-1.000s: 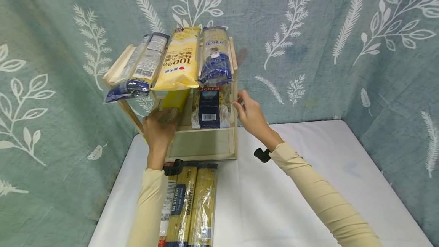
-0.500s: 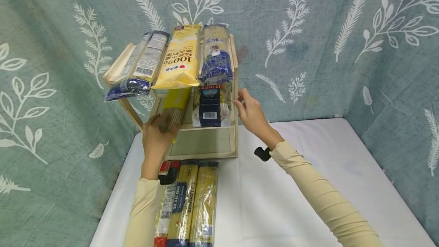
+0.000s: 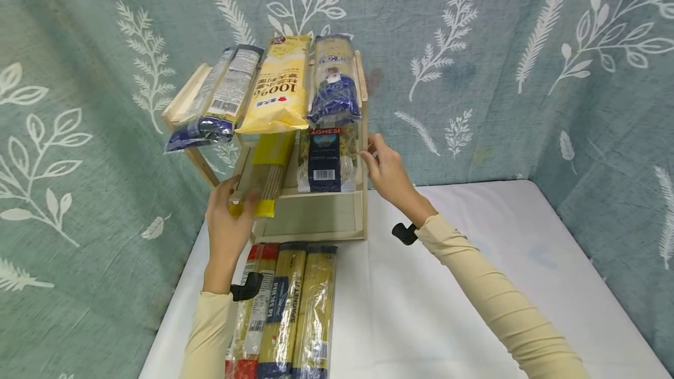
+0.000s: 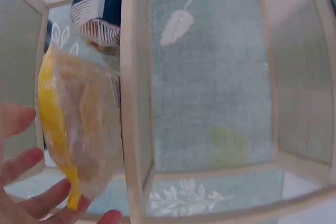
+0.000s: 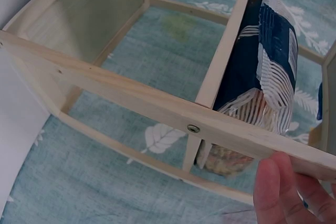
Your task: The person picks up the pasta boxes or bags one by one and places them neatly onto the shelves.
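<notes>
Lying on the middle shelf of the wooden rack point(image 3: 364, 215), beside an Agnesi bag point(image 3: 324, 159), the yellow-ended packet point(image 3: 274, 157) jutted over the front edge. The left hand point(image 3: 226, 218) had its fingers spread around that end; their contact was hard to tell. The right hand point(image 3: 388, 169) pinched the side post between thumb and fingers. Packets on top point(image 3: 279, 86) hid the far end. Three pasta packs point(image 3: 281, 309), cut off below, lay on white cloth point(image 3: 421, 297) before leaf-patterned curtains point(image 3: 379, 22).

Yellow-ended packet point(image 3: 271, 162) — far end hidden behind top-shelf bag point(image 3: 279, 83); spaghetti packet point(image 3: 282, 312) — cut off at head view's lower edge.
</notes>
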Demonstrator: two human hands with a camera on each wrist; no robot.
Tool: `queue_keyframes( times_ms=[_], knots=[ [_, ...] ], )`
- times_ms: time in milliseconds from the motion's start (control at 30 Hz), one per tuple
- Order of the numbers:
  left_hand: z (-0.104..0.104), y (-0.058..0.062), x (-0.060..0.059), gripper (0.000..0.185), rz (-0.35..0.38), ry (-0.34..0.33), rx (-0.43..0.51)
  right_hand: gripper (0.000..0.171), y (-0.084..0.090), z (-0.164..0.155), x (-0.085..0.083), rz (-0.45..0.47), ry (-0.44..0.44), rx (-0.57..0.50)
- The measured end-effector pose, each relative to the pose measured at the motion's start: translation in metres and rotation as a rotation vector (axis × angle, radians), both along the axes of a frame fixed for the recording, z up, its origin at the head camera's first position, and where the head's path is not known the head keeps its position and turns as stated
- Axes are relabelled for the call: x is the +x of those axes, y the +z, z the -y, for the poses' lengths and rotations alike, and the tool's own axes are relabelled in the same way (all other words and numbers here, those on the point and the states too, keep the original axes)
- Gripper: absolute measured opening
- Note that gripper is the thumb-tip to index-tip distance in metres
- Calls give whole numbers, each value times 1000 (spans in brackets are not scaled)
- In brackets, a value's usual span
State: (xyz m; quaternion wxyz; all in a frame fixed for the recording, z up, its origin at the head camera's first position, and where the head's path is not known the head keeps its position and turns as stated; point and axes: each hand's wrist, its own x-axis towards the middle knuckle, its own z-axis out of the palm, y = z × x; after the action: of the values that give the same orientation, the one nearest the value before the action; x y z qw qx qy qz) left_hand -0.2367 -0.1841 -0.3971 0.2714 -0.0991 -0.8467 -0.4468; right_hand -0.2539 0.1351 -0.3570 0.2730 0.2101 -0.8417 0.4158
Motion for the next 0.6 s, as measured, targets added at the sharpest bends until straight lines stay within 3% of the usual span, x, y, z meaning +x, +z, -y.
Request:
queue_keyframes(
  times_ms=[600],
  knots=[
    [34, -22, 45, 33, -85, 30, -142, 20, 0, -1, 0, 10, 20, -12]
  ],
)
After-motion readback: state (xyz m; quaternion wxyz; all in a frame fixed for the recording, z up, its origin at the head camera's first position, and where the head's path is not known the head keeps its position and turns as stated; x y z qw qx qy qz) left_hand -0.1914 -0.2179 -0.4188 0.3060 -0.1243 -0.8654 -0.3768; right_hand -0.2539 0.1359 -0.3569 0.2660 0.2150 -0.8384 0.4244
